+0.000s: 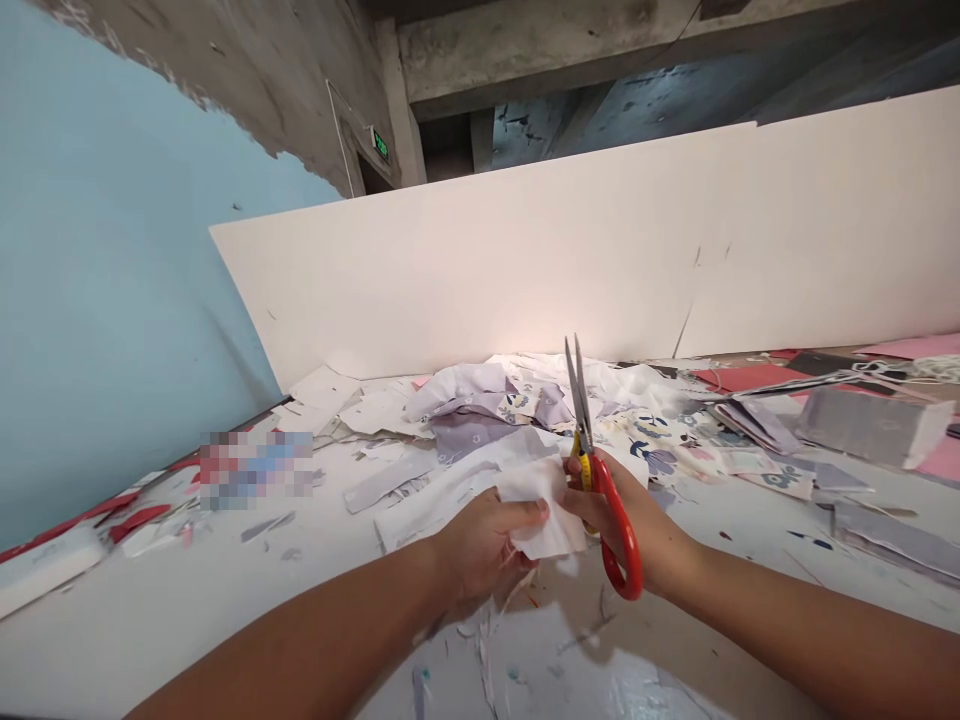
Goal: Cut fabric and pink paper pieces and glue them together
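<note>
My left hand (pixel 480 545) pinches a small piece of white fabric (pixel 541 508) just above the table. My right hand (pixel 637 525) grips red-handled scissors (pixel 600 480) with a yellow band at the pivot. Their blades are nearly together and point up and away from me. The scissors' handle sits right beside the white piece, touching its right edge. Both forearms reach in from the bottom of the view.
A white table (pixel 150 610) carries a heap of fabric scraps (pixel 525 410), lilac and flower-printed, behind my hands. Grey folded cloth (pixel 870 425) and red and pink sheets (pixel 750 377) lie at the right. A tall white board (pixel 570 260) stands behind; a blue wall is at the left.
</note>
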The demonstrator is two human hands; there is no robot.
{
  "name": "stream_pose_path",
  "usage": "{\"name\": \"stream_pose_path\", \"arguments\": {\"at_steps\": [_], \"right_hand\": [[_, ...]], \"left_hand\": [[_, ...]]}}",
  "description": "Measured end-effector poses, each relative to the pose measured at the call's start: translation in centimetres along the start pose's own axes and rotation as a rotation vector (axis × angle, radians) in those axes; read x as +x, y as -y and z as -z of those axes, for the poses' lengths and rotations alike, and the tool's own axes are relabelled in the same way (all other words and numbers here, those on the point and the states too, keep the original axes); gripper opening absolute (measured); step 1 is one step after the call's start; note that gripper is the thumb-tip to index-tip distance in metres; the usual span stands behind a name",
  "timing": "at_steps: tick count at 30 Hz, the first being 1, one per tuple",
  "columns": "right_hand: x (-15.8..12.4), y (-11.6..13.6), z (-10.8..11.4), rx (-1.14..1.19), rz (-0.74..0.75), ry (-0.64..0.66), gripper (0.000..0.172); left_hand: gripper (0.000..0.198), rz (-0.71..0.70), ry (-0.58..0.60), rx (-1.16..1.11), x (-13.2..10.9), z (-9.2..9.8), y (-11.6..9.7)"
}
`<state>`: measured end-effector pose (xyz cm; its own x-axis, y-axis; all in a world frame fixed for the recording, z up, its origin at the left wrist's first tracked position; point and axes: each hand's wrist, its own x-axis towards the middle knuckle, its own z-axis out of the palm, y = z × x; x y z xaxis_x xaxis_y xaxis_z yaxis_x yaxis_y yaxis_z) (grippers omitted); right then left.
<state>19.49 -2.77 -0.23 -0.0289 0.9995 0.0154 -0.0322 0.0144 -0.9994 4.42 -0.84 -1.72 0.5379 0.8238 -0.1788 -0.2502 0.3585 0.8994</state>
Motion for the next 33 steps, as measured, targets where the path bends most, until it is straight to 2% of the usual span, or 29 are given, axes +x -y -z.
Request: {"name": "stream_pose_path", "arguments": {"at_steps": [4,10,14,19,26,33], "right_hand": [[0.1,0.4,0.2,-0.049,0.021,0.041,0.029],[0.6,1.2,0.8,-0.153,-0.027,0.162,0.044],[0.3,1.3,0.8,-0.303,0.042,0.248,0.054],[-0.4,1.7,1.1,-0.472,0.021,0.340,0.065],[0.0,1.2,1.6,-0.531,-0.048,0.368,0.065],[0.3,0.4,2.1,-0.537,0.030,0.422,0.062]], "left_hand": [[0.022,-0.137,0.051,0.057,0.2,0.3,-0.9],[0.028,-0.387,-0.160,0.192,0.8,1.9,-3.6],[0.033,-0.507,-0.262,0.232,0.6,3.0,-5.0],[0.038,-0.537,-0.302,0.255,0.5,3.6,-5.5],[0.021,-0.531,-0.239,0.334,0.0,3.0,-5.6],[0.017,-0.524,-0.180,0.336,0.0,2.9,-5.4]]}}
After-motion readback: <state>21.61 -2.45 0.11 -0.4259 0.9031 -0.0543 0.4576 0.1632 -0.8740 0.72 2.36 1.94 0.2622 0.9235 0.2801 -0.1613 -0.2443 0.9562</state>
